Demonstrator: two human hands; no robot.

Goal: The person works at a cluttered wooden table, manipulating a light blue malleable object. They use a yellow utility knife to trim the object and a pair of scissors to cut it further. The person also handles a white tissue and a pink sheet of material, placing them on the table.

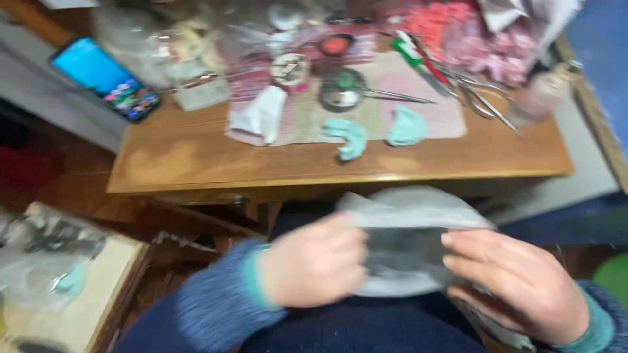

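Over the lap, the left hand [317, 268] and right hand [517, 284] both gripped a grey translucent bag [405, 225], fingers curled around its sides. Beyond it stood the wooden worktop [190, 160], carrying two teal pieces [376, 131], a white cloth [261, 114], metal tweezers [481, 95] and a phone [104, 78].

Bare wood along the front edge and left end of the brown wooden worktop [176, 160] offers passage; the upper centre is blocked by two mint-green moulded pieces [376, 131], steel tweezers [471, 91] and a crumpled white tissue [261, 114].
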